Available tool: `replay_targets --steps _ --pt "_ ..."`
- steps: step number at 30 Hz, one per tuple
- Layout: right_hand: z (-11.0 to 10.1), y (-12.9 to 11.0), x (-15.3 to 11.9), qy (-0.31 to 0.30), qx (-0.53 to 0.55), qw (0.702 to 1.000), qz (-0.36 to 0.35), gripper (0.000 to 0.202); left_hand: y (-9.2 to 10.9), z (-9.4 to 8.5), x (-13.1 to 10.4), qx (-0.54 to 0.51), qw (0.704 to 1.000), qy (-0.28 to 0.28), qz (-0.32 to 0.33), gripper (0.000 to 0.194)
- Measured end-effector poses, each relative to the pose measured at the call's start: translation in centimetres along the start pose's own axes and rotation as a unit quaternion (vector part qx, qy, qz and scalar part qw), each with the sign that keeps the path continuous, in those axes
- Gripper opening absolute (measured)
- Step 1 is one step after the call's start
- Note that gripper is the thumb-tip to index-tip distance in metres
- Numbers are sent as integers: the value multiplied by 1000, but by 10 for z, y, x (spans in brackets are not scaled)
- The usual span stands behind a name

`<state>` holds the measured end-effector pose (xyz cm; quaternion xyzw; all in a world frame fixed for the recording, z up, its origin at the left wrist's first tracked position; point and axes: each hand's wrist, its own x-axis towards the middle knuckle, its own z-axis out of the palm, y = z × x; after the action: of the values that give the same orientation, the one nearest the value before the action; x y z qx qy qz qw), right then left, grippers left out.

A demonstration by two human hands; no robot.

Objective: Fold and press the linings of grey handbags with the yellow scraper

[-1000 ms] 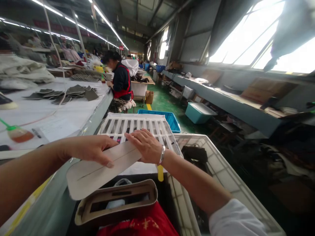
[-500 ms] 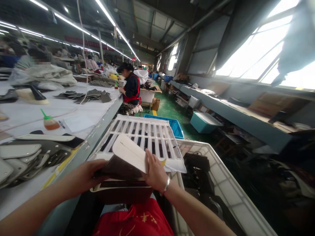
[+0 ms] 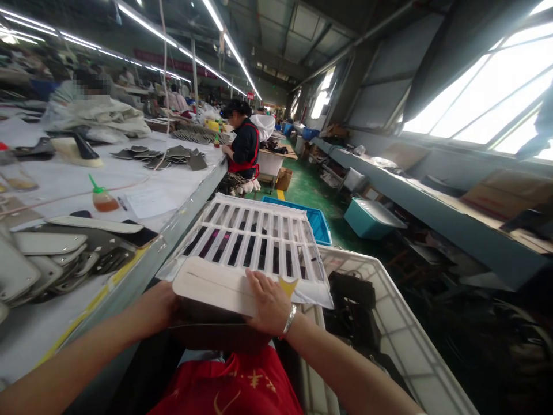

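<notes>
Close to my lap is a dark brown bag piece (image 3: 216,334) with a cream, round-cornered flap (image 3: 211,283) across its top. A thin dark line runs along the flap. My left hand (image 3: 158,305) grips the left side of the piece, its fingertips hidden behind the edge. At the other end, my right hand (image 3: 270,302) holds the flap, fingers over its top and the thumb out of sight. A silver bracelet is on the right wrist. Just beyond the flap lies a white slatted rack (image 3: 254,242) with a white cloth edge.
Left, a white-topped table (image 3: 173,199) bears stacked grey-and-cream pieces (image 3: 64,259), a green-tipped glue bottle (image 3: 102,196) and dark cut pieces. At right stands a white crate (image 3: 401,305) of dark items. Farther off are blue and teal bins (image 3: 371,216) and a seated co-worker (image 3: 244,144).
The cream flap has come down from a raised slant to lie nearly flat over the dark piece. Both hands stay on it. The camera view has turned slightly left.
</notes>
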<state>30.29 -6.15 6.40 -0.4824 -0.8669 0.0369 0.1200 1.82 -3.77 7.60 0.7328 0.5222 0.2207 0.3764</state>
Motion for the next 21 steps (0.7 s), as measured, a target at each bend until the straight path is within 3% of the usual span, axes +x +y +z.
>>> replay_targets --steps 3,5,7,9,11,14,17,21 --pt "1 15 -1 3 -41 999 -33 104 -2 -2 0 176 975 -102 88 19" --pt "0 24 -3 2 -58 997 -60 101 -6 -11 -2 199 975 -84 59 28" --pt "0 29 -3 3 -73 994 -86 91 -12 -21 -5 130 991 -38 3 42" --pt "1 29 -1 15 -85 989 -119 81 -18 -26 -11 -4 999 -3 -43 51" --pt "3 27 1 33 -97 981 -164 76 -25 -22 -17 -127 990 18 -62 55" --pt "3 23 2 50 -130 969 -202 76 -35 -5 -26 -239 970 0 -37 58" --pt "2 24 1 65 -171 971 -156 74 -48 12 -29 -259 966 -1 -28 72" --pt "3 27 -2 89 -193 969 -127 72 -55 21 -22 -157 983 39 -82 77"
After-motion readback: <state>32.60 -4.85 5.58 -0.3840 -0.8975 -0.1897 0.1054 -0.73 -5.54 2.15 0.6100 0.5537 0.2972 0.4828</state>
